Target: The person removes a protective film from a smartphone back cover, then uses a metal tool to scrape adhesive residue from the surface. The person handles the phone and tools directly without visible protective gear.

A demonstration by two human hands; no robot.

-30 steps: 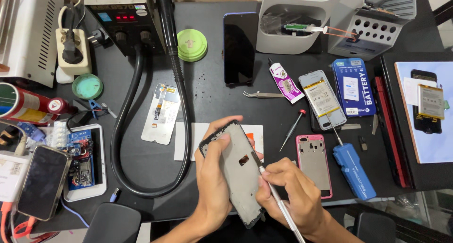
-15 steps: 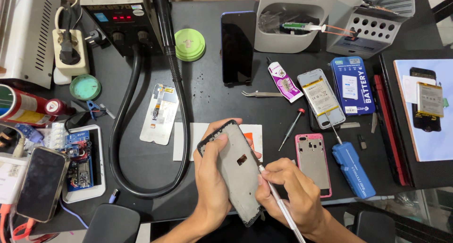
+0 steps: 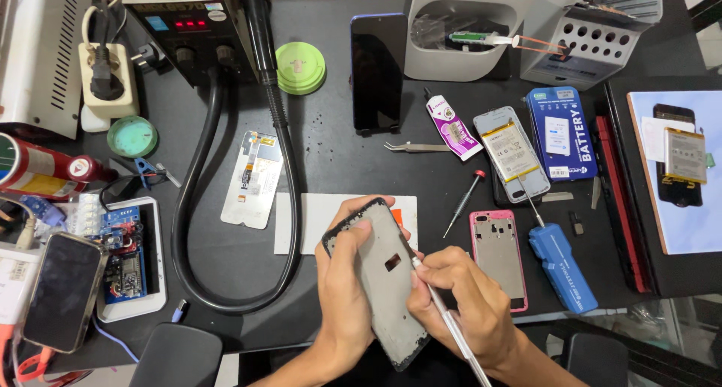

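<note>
Black bench (image 3: 331, 169); grey, black-rimmed phone frame (image 3: 380, 282)

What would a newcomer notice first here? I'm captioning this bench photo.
At bottom centre, the left hand grips a dark grey phone frame while the right hand works a slim silver tool against it. A thick black hose loops across the black table to their left.

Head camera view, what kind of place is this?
Most likely a phone repair bench: the left hand holds a bare phone frame, with a loose battery and a hot-air station nearby.
</note>
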